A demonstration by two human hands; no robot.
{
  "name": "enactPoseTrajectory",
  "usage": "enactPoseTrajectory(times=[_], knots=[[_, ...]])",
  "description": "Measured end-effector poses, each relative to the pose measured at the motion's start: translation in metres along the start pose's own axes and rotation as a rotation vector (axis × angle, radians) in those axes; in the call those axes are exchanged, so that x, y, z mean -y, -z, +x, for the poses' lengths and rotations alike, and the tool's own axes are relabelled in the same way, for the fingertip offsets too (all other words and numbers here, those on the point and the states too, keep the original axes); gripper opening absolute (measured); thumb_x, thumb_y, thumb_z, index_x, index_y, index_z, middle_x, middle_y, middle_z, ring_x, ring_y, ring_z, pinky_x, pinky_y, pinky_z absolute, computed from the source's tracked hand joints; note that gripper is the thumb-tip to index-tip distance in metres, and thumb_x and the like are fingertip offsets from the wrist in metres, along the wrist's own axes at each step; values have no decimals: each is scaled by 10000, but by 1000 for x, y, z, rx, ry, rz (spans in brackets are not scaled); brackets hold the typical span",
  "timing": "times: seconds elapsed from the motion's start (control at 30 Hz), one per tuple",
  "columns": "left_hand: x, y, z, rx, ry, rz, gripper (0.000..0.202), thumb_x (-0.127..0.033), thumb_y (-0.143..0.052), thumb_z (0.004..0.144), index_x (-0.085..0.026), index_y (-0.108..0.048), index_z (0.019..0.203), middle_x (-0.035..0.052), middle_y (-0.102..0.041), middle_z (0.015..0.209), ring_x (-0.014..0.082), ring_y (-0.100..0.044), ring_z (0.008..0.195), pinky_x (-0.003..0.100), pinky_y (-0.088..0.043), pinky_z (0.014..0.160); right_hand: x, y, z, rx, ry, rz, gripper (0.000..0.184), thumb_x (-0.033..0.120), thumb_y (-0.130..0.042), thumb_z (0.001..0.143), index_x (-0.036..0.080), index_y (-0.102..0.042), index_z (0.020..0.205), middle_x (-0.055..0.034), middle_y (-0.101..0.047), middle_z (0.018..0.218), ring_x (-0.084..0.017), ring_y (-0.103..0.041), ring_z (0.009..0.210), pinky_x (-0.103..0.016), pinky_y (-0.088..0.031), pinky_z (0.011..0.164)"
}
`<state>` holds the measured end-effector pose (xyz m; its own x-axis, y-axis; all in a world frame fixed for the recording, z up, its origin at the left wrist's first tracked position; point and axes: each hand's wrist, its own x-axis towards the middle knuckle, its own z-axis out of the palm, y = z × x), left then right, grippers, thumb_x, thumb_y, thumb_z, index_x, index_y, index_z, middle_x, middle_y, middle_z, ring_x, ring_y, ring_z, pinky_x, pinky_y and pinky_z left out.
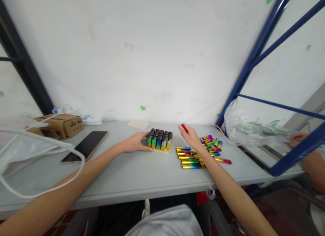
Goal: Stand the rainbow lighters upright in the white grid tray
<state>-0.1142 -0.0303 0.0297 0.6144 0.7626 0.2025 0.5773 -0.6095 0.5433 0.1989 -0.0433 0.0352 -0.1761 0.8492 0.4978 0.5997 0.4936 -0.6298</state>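
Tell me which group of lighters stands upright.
The block of lighters touched by the left hand; the loose lighters beside the right hand lie flat.

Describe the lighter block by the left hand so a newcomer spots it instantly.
On the grey table, near its middle below the white wall, sits a tray of lighters with the left hand against its left side. Unlike the loose lighters lying flat to its right, these stand upright in a tight block, dark caps up.
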Motion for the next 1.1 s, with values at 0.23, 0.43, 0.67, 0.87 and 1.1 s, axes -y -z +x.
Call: enactPoseTrajectory(times=[0.23,0.43,0.67,0.87,1.1], knots=[[0,0,0,15,5,5,778,-639,-787,701,-211,-602,1323,88,-694,1315,321,-654,1159,395,-499,1000,2,-8,2,-162,-41,-48,471,547,-441,877,238,-314,546,35,-297,520,-117,-307,526,-288,-202,526],[0,1,0,20,-4,7,790,-630,-790,711,-198,-591,1341,99,-687,1324,320,-646,1164,400,-491,1006,2,-4,1,-175,-2,-81,468,563,-446,915,231,-368,595,40,-362,533,-124,-357,540,-275,-256,539],[0,1,0,23,8,-4,790,-618,-796,703,-206,-595,1346,92,-700,1299,323,-655,1125,411,-498,998,12,6,-3,61,91,-20,396,558,-365,1028,230,-499,851,12,-592,672,-149,-543,606,-269,-428,630],[-1,1,0,30,-5,-2,773,-608,-785,723,-210,-582,1355,86,-691,1312,311,-650,1135,397,-491,1002,23,16,-6,152,217,-89,397,541,-497,991,208,-569,786,0,-583,666,-156,-520,630,-282,-409,629],[0,1,0,34,7,26,715,-603,-792,730,-192,-613,1287,81,-718,1233,298,-667,1063,368,-505,939,25,3,-15,291,168,-1,380,569,-702,864,230,-593,995,30,-633,678,-157,-564,583,-265,-407,572]])
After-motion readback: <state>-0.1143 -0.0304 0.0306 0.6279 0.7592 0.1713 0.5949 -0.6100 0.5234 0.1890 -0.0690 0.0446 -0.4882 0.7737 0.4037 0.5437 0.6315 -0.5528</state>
